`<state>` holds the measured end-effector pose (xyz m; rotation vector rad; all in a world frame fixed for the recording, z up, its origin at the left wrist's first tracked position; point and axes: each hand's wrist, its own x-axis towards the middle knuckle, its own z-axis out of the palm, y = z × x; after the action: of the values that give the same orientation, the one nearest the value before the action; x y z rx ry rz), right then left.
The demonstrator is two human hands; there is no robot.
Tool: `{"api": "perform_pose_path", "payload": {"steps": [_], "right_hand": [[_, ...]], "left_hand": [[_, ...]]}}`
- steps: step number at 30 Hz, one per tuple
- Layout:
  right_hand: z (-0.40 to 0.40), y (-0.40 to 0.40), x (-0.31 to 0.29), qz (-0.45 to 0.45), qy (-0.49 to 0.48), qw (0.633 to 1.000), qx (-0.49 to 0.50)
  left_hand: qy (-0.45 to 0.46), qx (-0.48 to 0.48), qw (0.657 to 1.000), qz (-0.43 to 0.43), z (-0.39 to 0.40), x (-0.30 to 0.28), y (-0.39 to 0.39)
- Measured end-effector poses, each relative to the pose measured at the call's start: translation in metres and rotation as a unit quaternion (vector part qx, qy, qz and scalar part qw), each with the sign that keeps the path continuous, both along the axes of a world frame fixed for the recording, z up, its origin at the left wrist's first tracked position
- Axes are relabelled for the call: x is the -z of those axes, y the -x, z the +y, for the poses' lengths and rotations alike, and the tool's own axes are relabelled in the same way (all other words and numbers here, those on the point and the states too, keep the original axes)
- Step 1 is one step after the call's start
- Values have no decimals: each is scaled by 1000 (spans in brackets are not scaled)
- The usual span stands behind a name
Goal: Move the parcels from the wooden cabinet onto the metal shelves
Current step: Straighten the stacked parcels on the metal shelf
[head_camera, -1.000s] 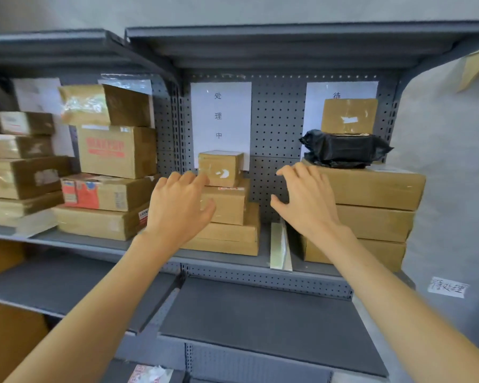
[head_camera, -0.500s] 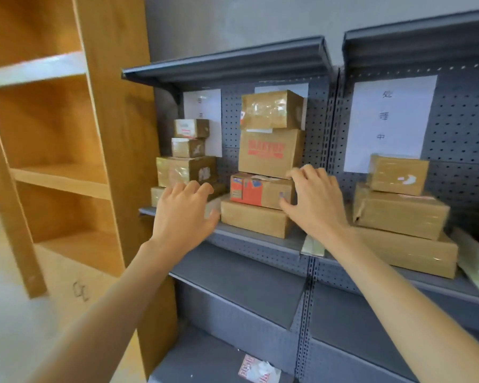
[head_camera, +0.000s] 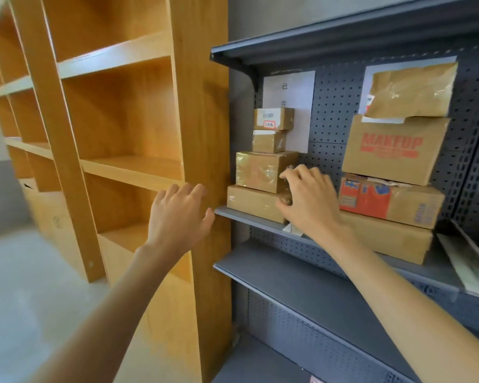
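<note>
Both hands are raised at shelf height and hold nothing. The left hand [head_camera: 177, 217] is spread, fingers relaxed and apart, in front of the upright side panel of the light-brown wooden cabinet [head_camera: 202, 150]. The right hand [head_camera: 309, 201] has loosely curled fingers and closes on nothing; whether its fingertips touch the cardboard behind them cannot be told.

The parcels are on the dark-grey perforated metal shelves [head_camera: 249, 217], to the right of the left hand. A stack of four tape-wrapped brown cardboard boxes [head_camera: 263, 170] stands directly behind the right hand's fingers, largest at the bottom, probably for stability. On the right hand's far side stands a second stack, which includes a brown carton printed in red [head_camera: 393, 147].

The visible cabinet compartments, left of both hands, show no parcels. Judged from this, little or nothing remains to move.
</note>
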<state>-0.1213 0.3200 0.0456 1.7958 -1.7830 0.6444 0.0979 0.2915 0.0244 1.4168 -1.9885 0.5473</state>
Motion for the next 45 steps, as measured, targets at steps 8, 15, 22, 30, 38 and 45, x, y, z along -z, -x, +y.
{"api": "perform_pose_path", "payload": {"steps": [8,15,22,30,38,45], "right_hand": [[-146,-94,-5,-63,16,997,-45],[-242,-187,-6,-49,23,997,-61],[-306,-278,12,-27,34,999,7],[-358,-379,41,-47,-2,994,100],[-404,-412,76,-36,-42,986,159],[-453,-399,132,-73,-51,984,157]], "left_hand": [[-14,-32,999,-30,-126,-22,-99],[-6,-30,1000,5,-218,-29,-191],[-10,19,1000,18,-304,-16,-285],[-24,113,993,-30,-398,4,-373],[-29,179,983,-41,-479,40,-389],[-41,183,980,-62,-537,92,-380]]}}
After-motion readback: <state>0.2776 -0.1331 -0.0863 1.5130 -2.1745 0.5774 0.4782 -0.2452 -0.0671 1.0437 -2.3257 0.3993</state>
